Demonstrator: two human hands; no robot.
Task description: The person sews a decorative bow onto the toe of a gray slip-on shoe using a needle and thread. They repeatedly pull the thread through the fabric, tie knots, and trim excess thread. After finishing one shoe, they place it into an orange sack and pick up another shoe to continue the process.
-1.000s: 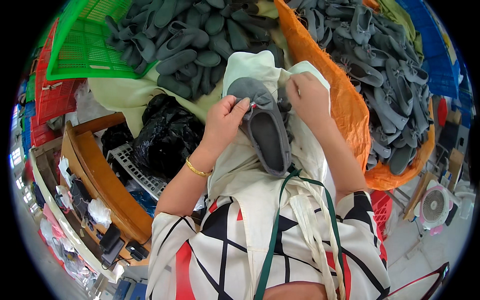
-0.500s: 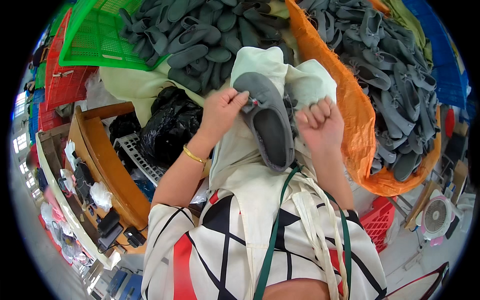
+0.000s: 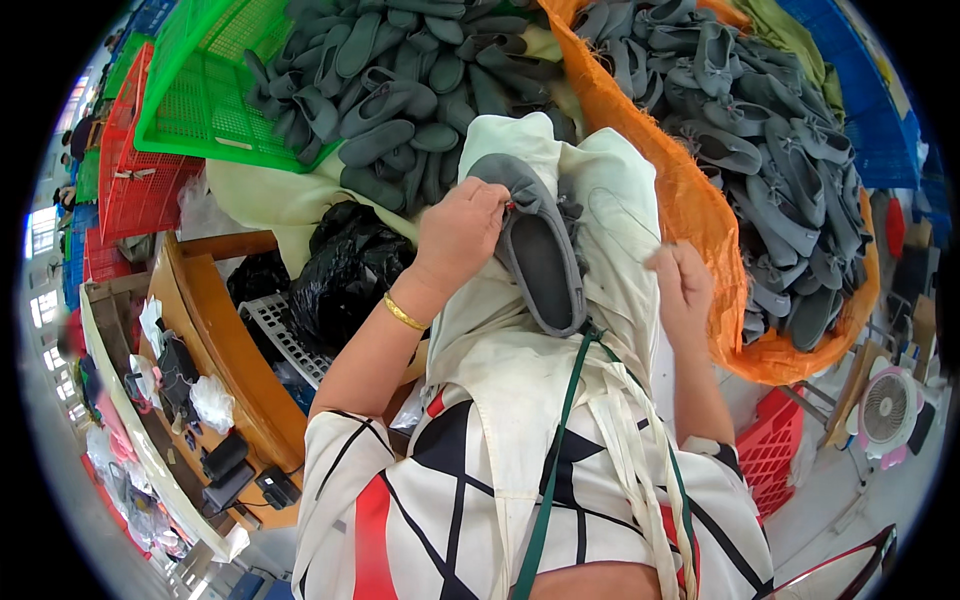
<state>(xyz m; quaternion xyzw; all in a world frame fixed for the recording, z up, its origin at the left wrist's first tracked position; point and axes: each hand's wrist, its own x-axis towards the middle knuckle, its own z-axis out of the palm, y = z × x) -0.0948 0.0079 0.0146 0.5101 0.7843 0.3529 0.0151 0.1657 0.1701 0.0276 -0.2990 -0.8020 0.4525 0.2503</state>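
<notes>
A grey slip-on shoe (image 3: 545,262) rests on my white-aproned lap, its dark opening facing up and its toe pointing away from me. My left hand (image 3: 462,235) pinches the side of its upper near a small red spot by the bow. Part of another grey shoe's bow shows just to its right. Out to the right, my right hand (image 3: 684,290) is closed, slightly blurred. A thin dark thread (image 3: 622,212) curves over the white cloth toward its fingertips; whether a needle is there I cannot tell.
Beyond my knees, a green basket (image 3: 215,110) and many grey shoes (image 3: 400,95) lie heaped. An orange sack (image 3: 715,260) full of grey shoes stands at the right. To the left are a black plastic bag (image 3: 345,270) and a wooden drawer (image 3: 225,350). A pink-white fan (image 3: 888,410) stands far right.
My right hand has moved right and toward me, away from the shoe, and the thread shows across the cloth. My left hand has shifted slightly over the shoe's side.
</notes>
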